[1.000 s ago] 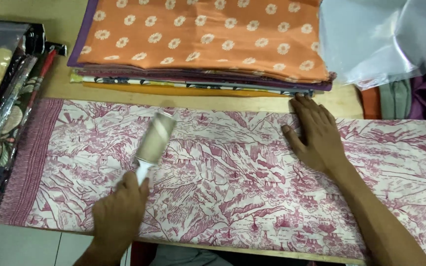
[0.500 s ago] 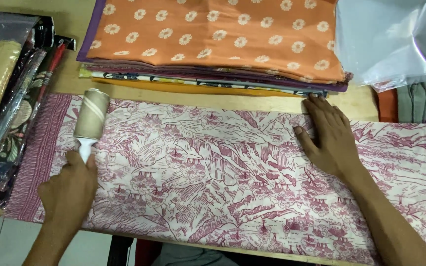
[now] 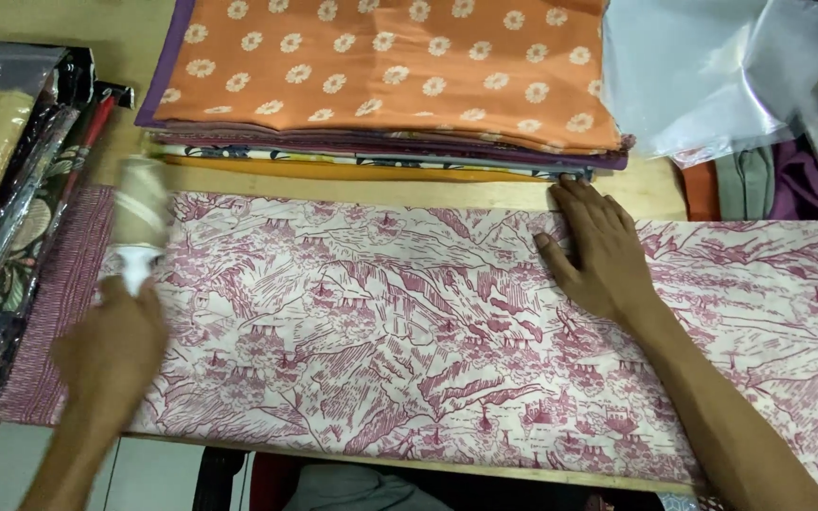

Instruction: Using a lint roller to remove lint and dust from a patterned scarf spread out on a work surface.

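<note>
A long cream cloth printed with dark red line drawings (image 3: 409,331) lies flat across the wooden table (image 3: 447,193). My left hand (image 3: 111,345) grips the white handle of a lint roller (image 3: 137,216), whose pale roll rests on the cloth's left end; both are motion-blurred. My right hand (image 3: 594,251) lies flat, fingers spread, pressing the cloth near its far edge, right of centre.
A stack of folded fabrics topped by orange cloth with white flowers (image 3: 390,66) sits behind the printed cloth. Plastic-wrapped fabrics (image 3: 11,208) line the left edge. Clear plastic bags (image 3: 721,76) and more folded cloths (image 3: 769,185) lie at the back right.
My left hand has swept the lint roller from the middle of the cloth to its left end. My right hand has stayed pressed on the cloth.
</note>
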